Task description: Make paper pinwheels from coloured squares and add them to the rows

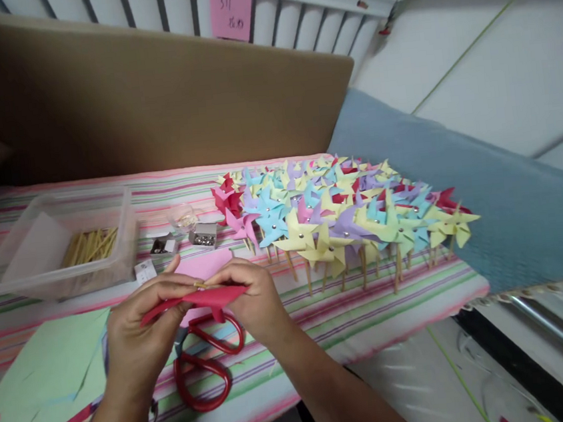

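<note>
Red paper [222, 294], 1: betw. hands, nr scissors [204, 387] (1 pr). L hand [135, 320], R hand [255, 294] both pinching it. Prob. light, thin, creases easily; best held nr centre. Tub [128, 230], 1. Sticks [89, 247] in tub, uncounted. Small boxes [207, 229], 2. Pinwheels [346, 227], many, too crowded to count.

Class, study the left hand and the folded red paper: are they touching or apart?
Touching. The head view shows it: the folded red paper passes between the fingers and thumb of the left hand, with no gap.
</note>
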{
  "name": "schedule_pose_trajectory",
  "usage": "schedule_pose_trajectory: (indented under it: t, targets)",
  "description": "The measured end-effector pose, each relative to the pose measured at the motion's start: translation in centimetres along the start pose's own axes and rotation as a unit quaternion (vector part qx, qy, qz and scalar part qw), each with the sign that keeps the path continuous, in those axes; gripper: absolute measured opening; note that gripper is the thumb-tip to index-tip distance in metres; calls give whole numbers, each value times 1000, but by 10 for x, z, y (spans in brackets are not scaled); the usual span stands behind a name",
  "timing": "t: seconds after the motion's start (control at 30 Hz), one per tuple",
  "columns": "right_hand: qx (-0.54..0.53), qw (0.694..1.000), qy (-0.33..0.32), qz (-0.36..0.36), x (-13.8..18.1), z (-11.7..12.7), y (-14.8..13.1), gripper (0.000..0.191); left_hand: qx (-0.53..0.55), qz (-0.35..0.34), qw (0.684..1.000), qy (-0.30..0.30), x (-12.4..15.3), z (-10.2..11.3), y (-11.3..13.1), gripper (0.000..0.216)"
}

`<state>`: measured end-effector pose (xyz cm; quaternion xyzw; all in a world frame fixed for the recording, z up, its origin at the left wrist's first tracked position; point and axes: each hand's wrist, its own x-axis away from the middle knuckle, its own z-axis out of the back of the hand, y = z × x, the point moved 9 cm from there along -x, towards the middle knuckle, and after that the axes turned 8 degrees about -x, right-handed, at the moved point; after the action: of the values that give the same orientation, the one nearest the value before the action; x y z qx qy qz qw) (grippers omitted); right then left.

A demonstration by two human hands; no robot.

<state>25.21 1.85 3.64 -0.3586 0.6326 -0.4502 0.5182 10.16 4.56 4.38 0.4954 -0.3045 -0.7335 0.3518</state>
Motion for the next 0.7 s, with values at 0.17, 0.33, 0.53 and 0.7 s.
schedule_pose_trajectory:
  t: [0.17, 0.33, 0.53, 0.7]
  targets:
    - [1, 1000, -1, -2, 0, -1, 0, 26, 4, 1, 1000, -2, 1, -1, -1, 16]
    - [8, 1000, 2, 8, 0, -1, 0, 29, 13, 11, 1000, -18, -1, -1, -5, 12]
    - [34, 998, -39, -24, -2, -8, 10, 31, 49, 131, 990, -6, 1, 3, -40, 6]
    - [33, 988, -86, -124, 4, -6, 39, 19, 124, 242, 960, 66, 5, 14, -66, 20]
